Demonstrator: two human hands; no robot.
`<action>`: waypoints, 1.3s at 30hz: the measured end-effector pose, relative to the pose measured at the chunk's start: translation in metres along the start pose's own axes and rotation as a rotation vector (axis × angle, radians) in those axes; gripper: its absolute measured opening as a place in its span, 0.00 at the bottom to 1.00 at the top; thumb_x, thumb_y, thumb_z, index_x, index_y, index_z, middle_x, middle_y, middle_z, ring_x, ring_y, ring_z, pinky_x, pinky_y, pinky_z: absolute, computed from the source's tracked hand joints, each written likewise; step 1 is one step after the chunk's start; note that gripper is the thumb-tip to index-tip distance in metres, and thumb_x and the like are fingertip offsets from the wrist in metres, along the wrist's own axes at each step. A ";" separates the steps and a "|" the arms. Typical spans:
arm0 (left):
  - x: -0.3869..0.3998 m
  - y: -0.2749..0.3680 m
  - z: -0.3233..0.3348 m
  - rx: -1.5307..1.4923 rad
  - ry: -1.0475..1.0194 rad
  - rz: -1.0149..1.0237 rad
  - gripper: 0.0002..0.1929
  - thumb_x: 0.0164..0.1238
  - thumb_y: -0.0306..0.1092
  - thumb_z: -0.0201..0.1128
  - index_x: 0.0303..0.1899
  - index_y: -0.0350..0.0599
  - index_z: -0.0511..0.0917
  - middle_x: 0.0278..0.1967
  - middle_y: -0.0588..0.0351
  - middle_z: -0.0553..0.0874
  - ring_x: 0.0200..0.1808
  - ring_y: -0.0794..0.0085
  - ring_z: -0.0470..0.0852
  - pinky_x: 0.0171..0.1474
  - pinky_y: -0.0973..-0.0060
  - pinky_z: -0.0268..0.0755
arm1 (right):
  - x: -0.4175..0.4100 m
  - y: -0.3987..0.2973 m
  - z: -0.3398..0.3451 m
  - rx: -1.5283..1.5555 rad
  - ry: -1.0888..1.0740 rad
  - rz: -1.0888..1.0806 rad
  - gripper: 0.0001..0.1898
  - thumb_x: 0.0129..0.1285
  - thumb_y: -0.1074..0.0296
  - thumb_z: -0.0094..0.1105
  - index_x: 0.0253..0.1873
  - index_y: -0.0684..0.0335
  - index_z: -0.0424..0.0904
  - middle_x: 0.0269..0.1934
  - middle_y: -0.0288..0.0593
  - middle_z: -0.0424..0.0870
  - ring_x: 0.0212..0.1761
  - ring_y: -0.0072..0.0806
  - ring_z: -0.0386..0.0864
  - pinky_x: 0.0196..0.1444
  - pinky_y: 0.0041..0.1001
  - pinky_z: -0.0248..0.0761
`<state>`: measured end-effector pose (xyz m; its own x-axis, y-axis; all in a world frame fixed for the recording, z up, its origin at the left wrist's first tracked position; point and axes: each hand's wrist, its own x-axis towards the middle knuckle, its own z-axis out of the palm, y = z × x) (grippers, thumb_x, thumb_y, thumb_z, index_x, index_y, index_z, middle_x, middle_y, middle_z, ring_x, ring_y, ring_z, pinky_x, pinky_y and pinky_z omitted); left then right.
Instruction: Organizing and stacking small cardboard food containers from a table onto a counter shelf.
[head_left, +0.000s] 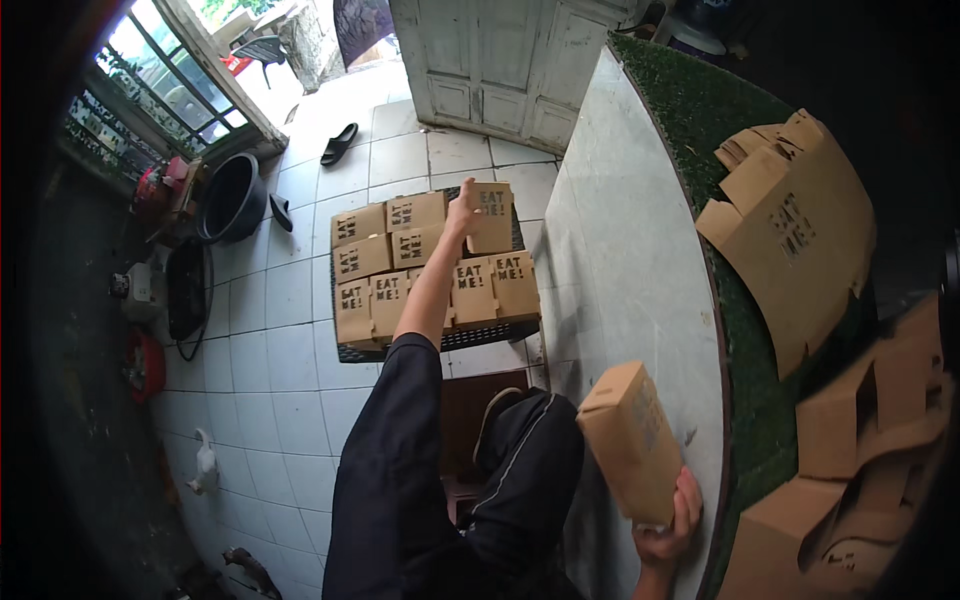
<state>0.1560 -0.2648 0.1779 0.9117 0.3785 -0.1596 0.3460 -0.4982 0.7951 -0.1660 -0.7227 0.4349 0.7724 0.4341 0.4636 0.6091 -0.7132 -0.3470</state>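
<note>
Reaching forward, my left hand (465, 212) touches the left side of a printed cardboard box (492, 219) at the back right of a black woven-top table (480, 335). Whether its fingers grip that box cannot be told. Rows of similar closed cardboard boxes (365, 259) cover most of the table top, some partly hidden by my forearm. At the lower right, my right hand (671, 517) holds another closed cardboard box (634, 442) by its lower end, tilted, above a pale stone ledge.
Flattened cardboard boxes (802, 225) and partly folded ones (832, 450) lie on green artificial turf (757, 442) to the right, beside the ledge (637, 262). A black tub (232, 199), slippers (339, 144) and a white cat (203, 465) are on the tiled floor at left. A panelled door (502, 67) stands behind.
</note>
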 end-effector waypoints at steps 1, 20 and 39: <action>0.010 -0.007 0.006 0.026 0.038 -0.035 0.41 0.57 0.31 0.66 0.70 0.56 0.52 0.52 0.35 0.80 0.56 0.45 0.78 0.57 0.60 0.72 | 0.001 0.001 0.000 -0.009 0.021 -0.015 0.24 0.67 0.58 0.58 0.59 0.66 0.61 0.56 0.56 0.71 0.56 0.54 0.75 0.58 0.48 0.72; 0.065 -0.059 0.067 0.278 0.057 -0.257 0.42 0.55 0.19 0.62 0.71 0.49 0.51 0.61 0.29 0.64 0.62 0.36 0.69 0.60 0.55 0.71 | 0.022 0.008 0.025 0.111 -0.116 0.004 0.27 0.66 0.53 0.59 0.56 0.71 0.61 0.48 0.60 0.75 0.45 0.53 0.82 0.44 0.44 0.83; 0.046 -0.082 0.111 0.728 -0.235 0.036 0.16 0.60 0.32 0.62 0.51 0.46 0.79 0.60 0.39 0.67 0.59 0.24 0.67 0.58 0.50 0.73 | 0.020 0.003 0.030 0.087 -0.048 0.033 0.26 0.67 0.51 0.55 0.53 0.72 0.62 0.44 0.60 0.78 0.42 0.50 0.83 0.41 0.43 0.83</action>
<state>0.1946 -0.2929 0.0399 0.9201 0.2172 -0.3260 0.2997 -0.9261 0.2289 -0.1428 -0.6999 0.4191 0.7988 0.4385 0.4120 0.5949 -0.6778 -0.4321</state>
